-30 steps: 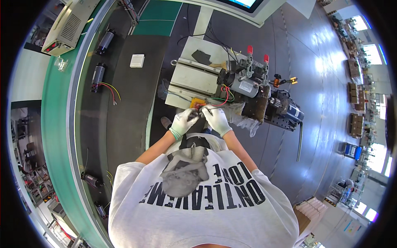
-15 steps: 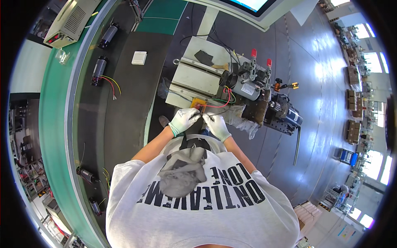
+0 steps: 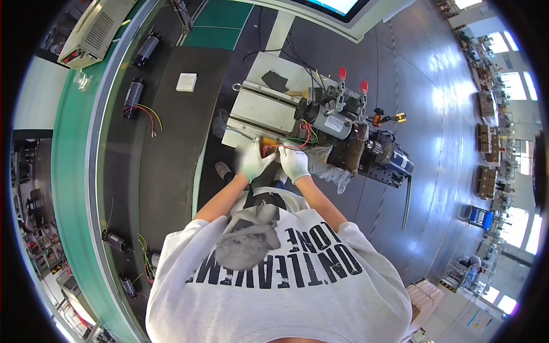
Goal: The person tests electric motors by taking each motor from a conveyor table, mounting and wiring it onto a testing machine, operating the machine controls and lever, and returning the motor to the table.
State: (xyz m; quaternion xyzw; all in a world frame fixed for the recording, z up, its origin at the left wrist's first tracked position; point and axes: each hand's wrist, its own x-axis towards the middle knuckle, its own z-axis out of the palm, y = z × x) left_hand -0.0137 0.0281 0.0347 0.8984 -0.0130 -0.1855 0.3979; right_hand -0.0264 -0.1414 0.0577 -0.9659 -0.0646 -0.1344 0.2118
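Note:
My left hand [image 3: 251, 162], in a white glove, is at the near edge of the pale fixture plate [image 3: 266, 110]. Its thumb and fingers are spread on either side of a small orange-yellow block [image 3: 269, 141] with red parts; its outer side is blurred. Just right of it, my gloved right hand [image 3: 294, 163] has its fingertips closed at a red wire [image 3: 309, 137] by the block. That wire and a green one loop from a grey cylindrical motor [image 3: 333, 124] on the fixture. The exact grip on the wire is partly hidden.
Red-handled toggle clamps [image 3: 342, 73] stand over the motor. Another dark motor [image 3: 397, 157] sits at the fixture's right end, near a hanging rod [image 3: 406, 203]. On the left, a conveyor [image 3: 177, 131] carries several motors [image 3: 134, 97] and a white square box [image 3: 186, 82]. A screen [image 3: 337, 7] overhangs the far side.
Both hands were pinching near a dark wire in front of the block. My left hand has spread around the block, and my right has come up to the red wire. The view has shifted slightly.

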